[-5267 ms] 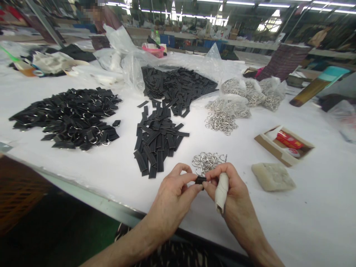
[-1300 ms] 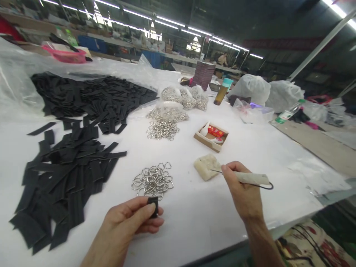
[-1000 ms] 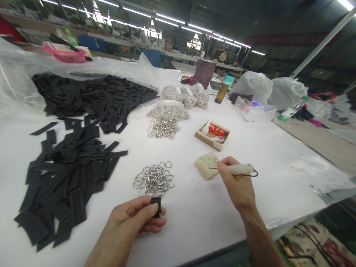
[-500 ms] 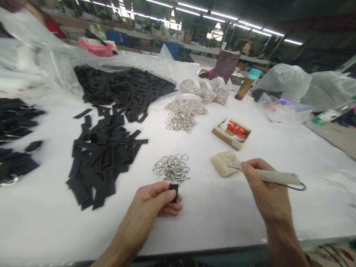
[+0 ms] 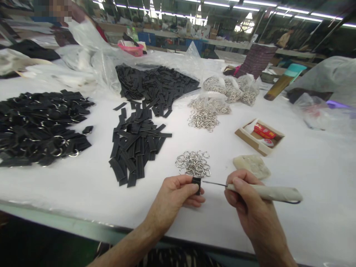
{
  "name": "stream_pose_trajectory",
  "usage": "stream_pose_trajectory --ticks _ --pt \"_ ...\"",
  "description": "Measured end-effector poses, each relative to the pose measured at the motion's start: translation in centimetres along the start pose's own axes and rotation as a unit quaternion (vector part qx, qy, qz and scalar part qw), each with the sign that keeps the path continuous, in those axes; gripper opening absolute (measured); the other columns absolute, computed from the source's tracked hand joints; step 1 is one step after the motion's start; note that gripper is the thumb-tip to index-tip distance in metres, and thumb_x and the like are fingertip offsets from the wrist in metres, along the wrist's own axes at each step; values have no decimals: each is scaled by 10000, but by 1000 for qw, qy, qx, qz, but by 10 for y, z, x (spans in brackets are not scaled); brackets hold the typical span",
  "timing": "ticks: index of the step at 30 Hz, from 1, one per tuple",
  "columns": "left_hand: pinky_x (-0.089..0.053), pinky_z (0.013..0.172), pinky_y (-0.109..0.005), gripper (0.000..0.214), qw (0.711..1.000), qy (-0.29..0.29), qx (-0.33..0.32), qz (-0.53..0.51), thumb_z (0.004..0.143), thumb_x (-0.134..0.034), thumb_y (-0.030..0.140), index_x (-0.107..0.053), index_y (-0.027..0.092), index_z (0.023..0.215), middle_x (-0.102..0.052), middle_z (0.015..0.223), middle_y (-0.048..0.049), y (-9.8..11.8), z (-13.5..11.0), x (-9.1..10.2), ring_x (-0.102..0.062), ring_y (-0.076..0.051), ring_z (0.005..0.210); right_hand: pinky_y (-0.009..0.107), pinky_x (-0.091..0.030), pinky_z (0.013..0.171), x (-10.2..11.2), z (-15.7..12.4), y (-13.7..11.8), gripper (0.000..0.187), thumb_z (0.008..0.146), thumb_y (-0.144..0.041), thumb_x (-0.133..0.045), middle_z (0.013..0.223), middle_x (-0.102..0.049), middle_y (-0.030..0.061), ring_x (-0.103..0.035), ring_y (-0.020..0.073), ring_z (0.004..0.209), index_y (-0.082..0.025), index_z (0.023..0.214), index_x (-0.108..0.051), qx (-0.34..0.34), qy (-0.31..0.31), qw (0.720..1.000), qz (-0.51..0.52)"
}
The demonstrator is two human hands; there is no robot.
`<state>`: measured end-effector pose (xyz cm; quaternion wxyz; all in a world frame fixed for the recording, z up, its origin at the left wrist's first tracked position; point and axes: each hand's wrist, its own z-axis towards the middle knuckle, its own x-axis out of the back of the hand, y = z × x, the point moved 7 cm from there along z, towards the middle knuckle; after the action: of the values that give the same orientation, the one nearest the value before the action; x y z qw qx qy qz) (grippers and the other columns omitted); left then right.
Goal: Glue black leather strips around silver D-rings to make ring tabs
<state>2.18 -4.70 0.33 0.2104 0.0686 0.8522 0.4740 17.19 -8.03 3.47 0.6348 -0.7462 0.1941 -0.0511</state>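
Note:
My left hand (image 5: 174,196) pinches a small folded black strap piece (image 5: 197,184) between thumb and fingers, just above the white table (image 5: 83,178). My right hand (image 5: 251,207) grips a thin metal pick with a white wrapped handle (image 5: 267,192); its tip points left and nearly touches the strap piece. A small heap of metal D-rings (image 5: 194,163) lies just beyond my hands. A pale waxy block (image 5: 251,165) sits to the right of the rings. A loose pile of black strips (image 5: 136,142) lies to the left of the rings.
Finished black straps with rings (image 5: 39,126) are heaped at far left. A larger heap of black strips (image 5: 155,83) on plastic and bags of metal rings (image 5: 228,89) lie farther back. A small cardboard tray (image 5: 258,135) holds a red packet. Another person is at top left.
My right hand has drawn the pick away from the waxy block and brought its tip to the strap piece in my left hand. My view has swung left.

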Motion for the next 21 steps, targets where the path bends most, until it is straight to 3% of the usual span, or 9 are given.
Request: stream_pose_trajectory --ticks 9,21 --pt "-548 666 -242 132 1000 -29 -1 3 778 -598 202 -686 106 797 -721 775 -68 1 -1 -1 -673 -150 682 191 -180 414 -8 10 5 257 779 -348 -615 491 -366 -64 -273 62 472 -173 627 -504 19 -43 999 12" --pt "-540 629 -220 128 999 -33 1 7 770 -593 190 -680 96 771 -708 724 -55 -1 -3 -1 -663 -131 630 198 -160 417 -14 14 15 285 780 -375 -609 478 -369 -72 -248 54 460 -170 626 -485 -10 -87 996 -4"
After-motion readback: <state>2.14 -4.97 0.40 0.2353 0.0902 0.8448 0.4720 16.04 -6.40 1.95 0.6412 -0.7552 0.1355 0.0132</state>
